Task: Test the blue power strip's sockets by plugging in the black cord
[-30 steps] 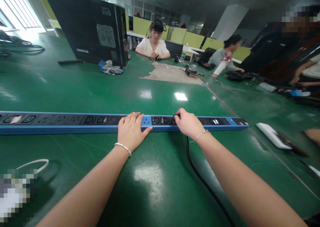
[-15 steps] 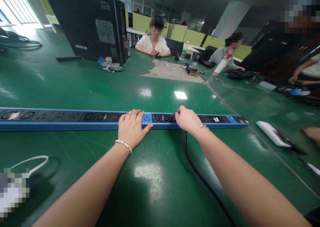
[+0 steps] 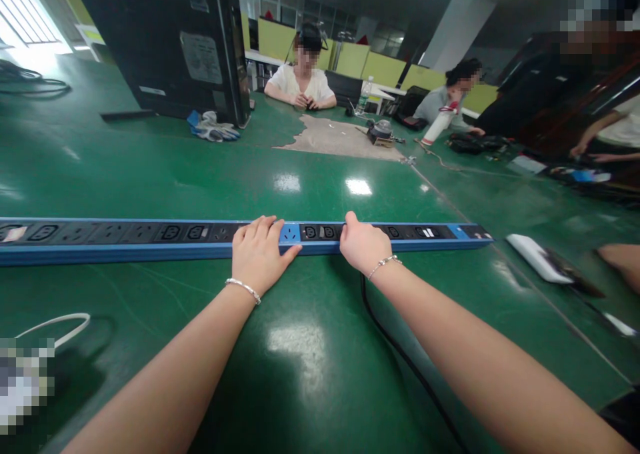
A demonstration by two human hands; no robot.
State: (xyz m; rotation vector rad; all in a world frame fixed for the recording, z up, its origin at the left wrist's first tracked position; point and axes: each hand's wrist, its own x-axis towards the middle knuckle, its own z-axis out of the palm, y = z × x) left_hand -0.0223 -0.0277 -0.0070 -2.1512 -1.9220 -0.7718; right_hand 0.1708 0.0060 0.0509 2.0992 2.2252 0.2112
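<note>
A long blue-edged power strip [image 3: 110, 251] with black sockets lies across the green table. My left hand [image 3: 257, 247] rests flat on it with the fingers spread, just left of a blue socket [image 3: 289, 233]. Farther right, my right hand [image 3: 366, 242] is closed over the strip around a power plug, which the hand mostly hides. From beneath that hand a black power cord [image 3: 400, 351] runs down toward the near edge of the view. How deep the plug sits in its socket cannot be seen.
A black computer case [image 3: 170, 47] stands at the back left, with work gloves [image 3: 213, 127] beside it. A white device [image 3: 537, 257] lies past the strip's right end. People sit across the table [image 3: 200, 174]; cables lie far left.
My right hand has turned at the wrist over the strip, its thumb now pointing up. My left hand keeps its place on the strip. The whole view has shifted slightly.
</note>
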